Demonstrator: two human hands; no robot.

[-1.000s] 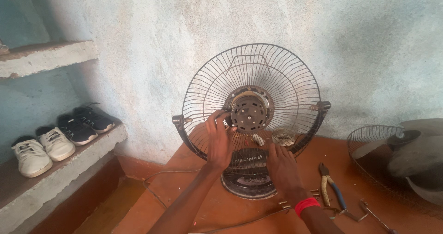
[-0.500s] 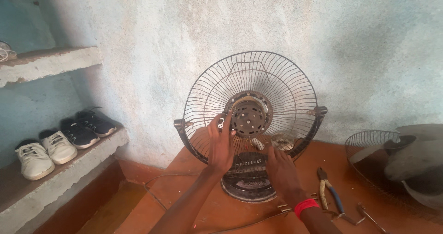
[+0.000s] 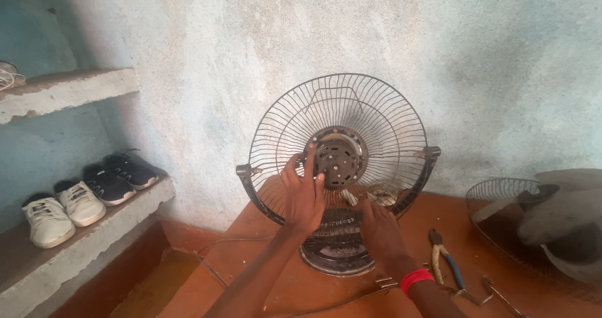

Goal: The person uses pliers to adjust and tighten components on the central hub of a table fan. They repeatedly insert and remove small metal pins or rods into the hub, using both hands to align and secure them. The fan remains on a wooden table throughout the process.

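Working on a reddish-brown tabletop (image 3: 263, 274) pushed up against a rough, pale blue-white plaster wall (image 3: 251, 48). Nearest in, just right of the right hand, a pair of pliers (image 3: 446, 263) with blue and yellow grips lying flat, plus a couple of small metal bits (image 3: 384, 283) close to the red wristband (image 3: 415, 279). Right hand (image 3: 379, 230) low at the base of the table fan (image 3: 338, 167), fingers loosely curled and reaching up through the bottom of the wire grille (image 3: 342, 136) toward a small metal part; can't really tell whether anything is pinched there. Left hand (image 3: 304, 196) spread open, palm flat on the wires, fingertips up by the left edge of the round motor hub (image 3: 338, 158). Fan standing upright, directly under and ahead of both hands, backed close to the wall, cord (image 3: 216, 268) trailing off to the left of the left forearm. Further right of the right hand, a second grille (image 3: 501, 211) and a grey blade (image 3: 561, 221) lying loose. Way off left of the left hand, a concrete ledge (image 3: 81, 230) with white sneakers (image 3: 63, 208) and black sneakers (image 3: 119, 177), another shelf (image 3: 69, 92) above.
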